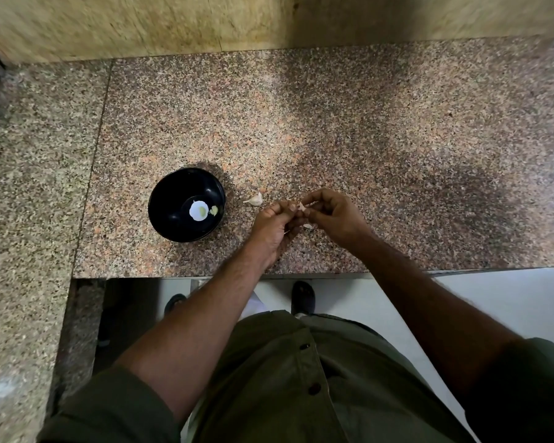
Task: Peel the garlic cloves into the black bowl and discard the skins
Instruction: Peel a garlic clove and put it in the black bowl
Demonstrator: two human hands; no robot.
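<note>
Pinching one garlic clove (pixel 301 206) between both hands just above the speckled bench (pixel 365 139).

Its pale, papery skin shows only as a sliver between the fingertips; the left hand (pixel 277 225) curls around it from below and the right hand (pixel 330 215) nips it from the side. A small pale scrap (pixel 307 226) shows just under the hands. A second clove (pixel 255 199), whitish and pointed, lies unpeeled on the stone between the hands and the black bowl (pixel 167 215). That bowl is round, glossy and deep, standing left of the hands; inside sit two small yellowish peeled pieces (pixel 214 211), one beside a bright white glare spot. Granite of pink, grey and black grains forms the bench, backed by a mottled tan wall (pixel 141 24).
</note>
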